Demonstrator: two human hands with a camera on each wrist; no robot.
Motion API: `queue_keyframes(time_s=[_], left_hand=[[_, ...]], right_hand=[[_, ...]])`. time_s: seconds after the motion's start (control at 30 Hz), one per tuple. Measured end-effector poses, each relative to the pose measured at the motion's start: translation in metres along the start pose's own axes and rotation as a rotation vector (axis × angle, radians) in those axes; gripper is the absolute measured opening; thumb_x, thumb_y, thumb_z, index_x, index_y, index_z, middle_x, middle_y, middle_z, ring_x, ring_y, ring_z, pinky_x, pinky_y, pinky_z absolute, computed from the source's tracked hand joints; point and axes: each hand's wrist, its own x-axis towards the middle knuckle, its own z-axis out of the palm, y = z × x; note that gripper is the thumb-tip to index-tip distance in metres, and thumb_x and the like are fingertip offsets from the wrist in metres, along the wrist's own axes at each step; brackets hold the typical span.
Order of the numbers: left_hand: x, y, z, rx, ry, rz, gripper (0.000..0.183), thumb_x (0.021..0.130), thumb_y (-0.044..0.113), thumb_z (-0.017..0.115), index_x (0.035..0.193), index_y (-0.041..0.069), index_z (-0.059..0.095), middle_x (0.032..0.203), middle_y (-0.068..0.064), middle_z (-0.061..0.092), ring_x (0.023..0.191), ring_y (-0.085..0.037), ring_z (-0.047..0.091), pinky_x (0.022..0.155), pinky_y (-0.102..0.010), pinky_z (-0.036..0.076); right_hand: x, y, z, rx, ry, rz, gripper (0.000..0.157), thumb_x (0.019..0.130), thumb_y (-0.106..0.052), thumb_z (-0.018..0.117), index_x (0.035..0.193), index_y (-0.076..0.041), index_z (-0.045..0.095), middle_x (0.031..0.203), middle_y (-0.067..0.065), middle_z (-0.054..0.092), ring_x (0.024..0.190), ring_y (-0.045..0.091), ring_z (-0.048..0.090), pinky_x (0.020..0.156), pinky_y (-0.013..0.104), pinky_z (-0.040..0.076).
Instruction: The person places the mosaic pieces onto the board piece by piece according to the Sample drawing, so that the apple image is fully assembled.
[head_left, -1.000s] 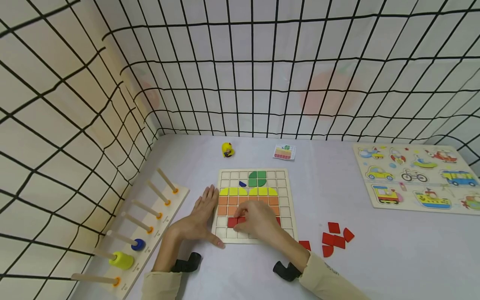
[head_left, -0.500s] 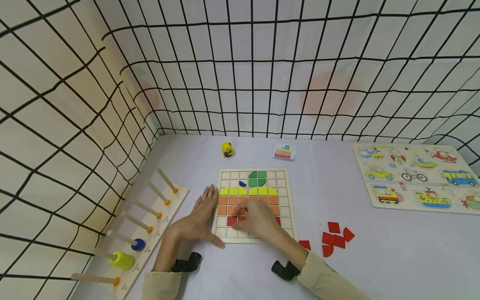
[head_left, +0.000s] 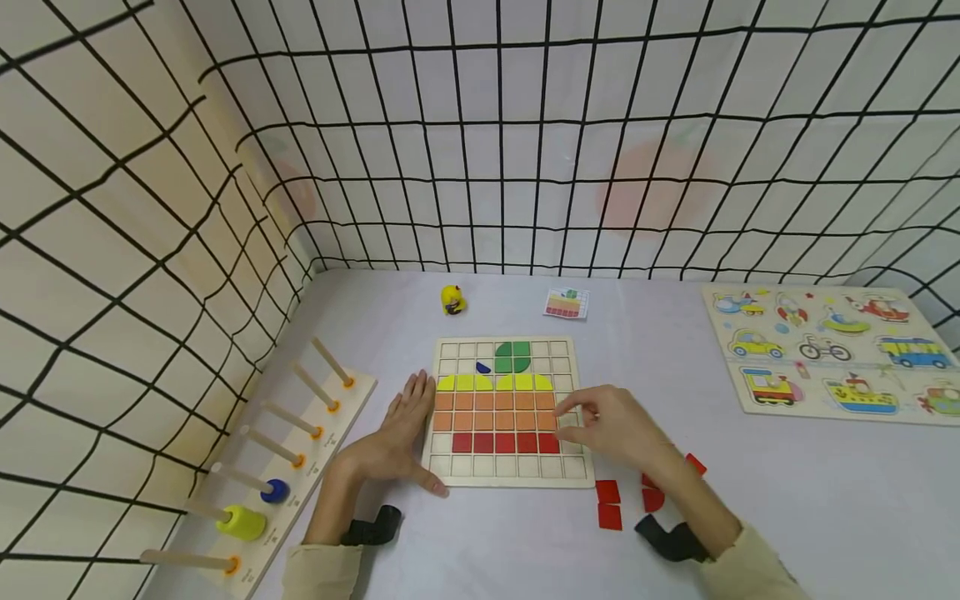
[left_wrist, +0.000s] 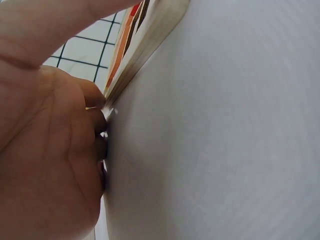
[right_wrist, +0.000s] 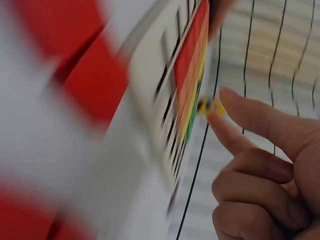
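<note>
A wooden grid board (head_left: 573,472) lies on the table, holding a row of red squares (head_left: 505,442), orange squares (head_left: 484,411), yellow pieces (head_left: 522,383), green pieces (head_left: 513,357) and a small blue piece (head_left: 482,367). My left hand (head_left: 396,437) rests flat at the board's left edge, fingers straight and thumb spread. Over the board's right edge hovers my right hand (head_left: 618,427), its thumb and index finger apart with nothing between them. In the right wrist view its other fingers curl loosely. Loose red pieces (head_left: 610,517) lie below, some hidden by my right forearm.
A pattern card (head_left: 566,303) and a yellow duck (head_left: 453,300) sit behind the board. To the left stands a peg rack (head_left: 315,457) with upright rods and a few rings. A vehicle puzzle board (head_left: 813,392) lies at the right. Black wire mesh (head_left: 501,179) encloses the back and left.
My right hand has let go of the red squares and moved right, off the red row, which now shows fully. My left hand has stayed in place.
</note>
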Motion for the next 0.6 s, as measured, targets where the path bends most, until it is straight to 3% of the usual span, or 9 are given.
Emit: queue_keyframes(time_s=[0.13,0.27,0.4,0.6], left_hand=[[0.0,0.001,0.0,0.003,-0.005,-0.003,0.154,0.062,0.039,0.101,0.165,0.005,-0.009,0.172,-0.016,-0.023,0.16,-0.035,-0.024,0.13,-0.06,-0.008],[0.0,0.0,-0.001,0.004,-0.004,-0.007,0.154,0.061,0.04,0.101,0.165,0.005,-0.008,0.172,-0.015,-0.022,0.16,-0.035,-0.024,0.13,-0.06,-0.008],[0.0,0.0,0.0,-0.001,-0.003,-0.006,0.154,0.061,0.04,0.101,0.165,0.005,-0.008,0.172,-0.015,-0.022,0.16,-0.035,-0.024,0.13,-0.06,-0.008],[0.0,0.0,0.0,-0.01,-0.003,-0.002,0.155,0.062,0.04,0.101,0.165,0.005,-0.009,0.172,-0.015,-0.022,0.16,-0.035,-0.024,0.13,-0.06,-0.008]], right_hand=[[-0.024,0.051,-0.041,-0.008,-0.028,0.096,0.029,0.085,-0.019,0.084,0.111,-0.009,0.077,0.059,-0.001,0.043,0.053,0.015,0.043,0.046,0.021,0.031],[-0.039,0.089,-0.064,0.003,-0.076,0.127,0.032,0.084,-0.018,0.084,0.112,-0.006,0.075,0.059,-0.002,0.042,0.051,0.011,0.04,0.047,0.022,0.03],[-0.043,0.104,-0.071,0.027,-0.108,0.119,0.033,0.082,-0.019,0.086,0.11,-0.004,0.074,0.06,-0.002,0.04,0.051,0.009,0.035,0.048,0.023,0.028],[-0.035,0.101,-0.062,0.021,-0.094,0.104,0.034,0.081,-0.026,0.087,0.105,-0.006,0.073,0.059,-0.003,0.042,0.049,0.009,0.039,0.047,0.022,0.031]])
